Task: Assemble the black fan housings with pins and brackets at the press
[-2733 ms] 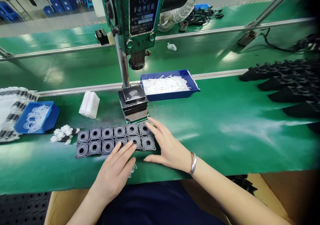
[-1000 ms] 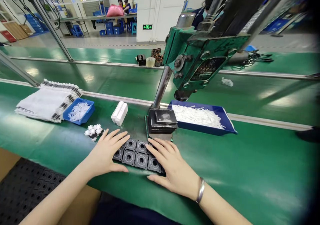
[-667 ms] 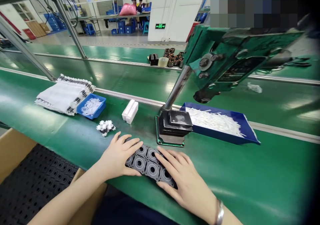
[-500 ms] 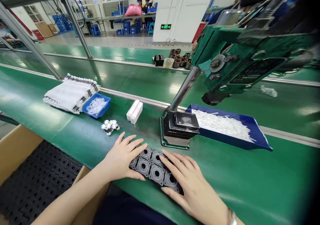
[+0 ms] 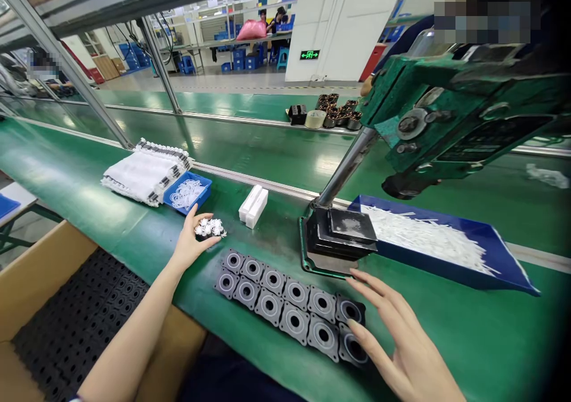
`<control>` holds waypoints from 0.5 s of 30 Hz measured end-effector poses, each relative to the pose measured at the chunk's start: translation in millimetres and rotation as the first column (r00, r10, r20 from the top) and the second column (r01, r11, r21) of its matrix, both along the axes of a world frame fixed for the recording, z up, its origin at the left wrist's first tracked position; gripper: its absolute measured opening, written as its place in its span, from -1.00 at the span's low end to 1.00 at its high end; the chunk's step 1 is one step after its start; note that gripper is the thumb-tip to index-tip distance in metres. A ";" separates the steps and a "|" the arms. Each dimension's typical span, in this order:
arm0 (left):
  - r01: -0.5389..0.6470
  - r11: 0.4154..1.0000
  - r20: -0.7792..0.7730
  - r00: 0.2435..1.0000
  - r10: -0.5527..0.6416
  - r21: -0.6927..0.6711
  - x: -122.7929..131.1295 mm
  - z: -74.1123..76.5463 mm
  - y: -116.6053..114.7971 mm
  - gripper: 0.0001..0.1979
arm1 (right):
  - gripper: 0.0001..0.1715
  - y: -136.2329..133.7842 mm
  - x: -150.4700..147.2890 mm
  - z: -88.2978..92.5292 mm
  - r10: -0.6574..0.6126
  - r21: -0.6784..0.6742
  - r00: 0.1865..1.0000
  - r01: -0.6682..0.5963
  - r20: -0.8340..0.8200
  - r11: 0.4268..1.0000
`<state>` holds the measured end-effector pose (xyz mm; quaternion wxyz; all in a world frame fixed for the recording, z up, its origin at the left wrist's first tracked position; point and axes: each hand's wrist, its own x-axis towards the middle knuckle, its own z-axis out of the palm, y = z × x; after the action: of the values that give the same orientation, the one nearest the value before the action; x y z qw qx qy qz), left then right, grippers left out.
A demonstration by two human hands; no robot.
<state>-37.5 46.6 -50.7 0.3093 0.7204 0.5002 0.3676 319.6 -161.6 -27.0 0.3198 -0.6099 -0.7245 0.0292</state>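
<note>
Two rows of dark square parts with round holes (image 5: 294, 322) lie side by side on the green bench, slanting down to the right. My right hand (image 5: 392, 324) is at their right end, fingers spread, thumb over the last part and nothing gripped. My left hand (image 5: 195, 241) curves round a small heap of white and black pieces (image 5: 211, 228), thumb on the near side and fingers on the far side. Whether it grips any of them is unclear. Just behind that hand sits a blue tray of white rings (image 5: 187, 192).
A green press (image 5: 419, 116) with a black block base (image 5: 343, 232) stands behind my right hand. Beside it lies a blue bin of white strips (image 5: 446, 244). White blocks (image 5: 253, 206), a white stack (image 5: 145, 173) and a carton of dark parts (image 5: 71, 324) are around. People sit far back.
My left hand has left the dark parts and moved left to the small heap. My right hand has shifted right, uncovering both rows. The view has shifted.
</note>
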 end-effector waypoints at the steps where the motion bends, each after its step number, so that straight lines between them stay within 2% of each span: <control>1: 0.001 1.000 -0.012 1.000 -0.001 -0.007 2.6 1.4 1.6 -0.07 | -0.50 -0.6 -0.2 -0.3 -0.006 0.006 1.000 0.006 0.001 1.000; 7: -0.029 1.000 -0.045 0.999 0.029 0.009 12.4 12.8 -7.7 -0.20 | -0.57 -5.3 4.0 -2.4 -0.048 0.041 0.999 0.048 -0.010 0.998; 9: -0.008 0.997 -0.041 0.999 0.011 0.079 13.3 18.4 -16.9 -0.23 | -0.57 -6.1 6.7 -3.5 -0.063 0.046 0.998 0.063 -0.010 0.997; 11: 0.058 0.977 -0.039 0.998 -0.051 0.203 15.3 27.6 -27.8 -0.26 | -0.57 -5.9 9.2 -3.7 -0.071 0.057 0.997 0.072 -0.014 0.996; 13: 0.124 0.938 -0.031 0.992 -0.120 0.325 20.3 40.4 -39.7 -0.28 | -0.57 -5.0 10.9 -2.8 -0.075 0.066 0.997 0.076 -0.023 0.995; 15: 0.128 0.925 0.035 0.988 -0.151 0.359 29.6 55.5 -52.2 -0.29 | -0.57 -3.7 11.6 -1.0 -0.082 0.073 0.996 0.084 -0.033 0.994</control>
<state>-7.9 -5.6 4.8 0.2148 0.7863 0.3631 0.4514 331.3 -165.3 -27.9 0.3539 -0.6268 -0.6942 -0.0021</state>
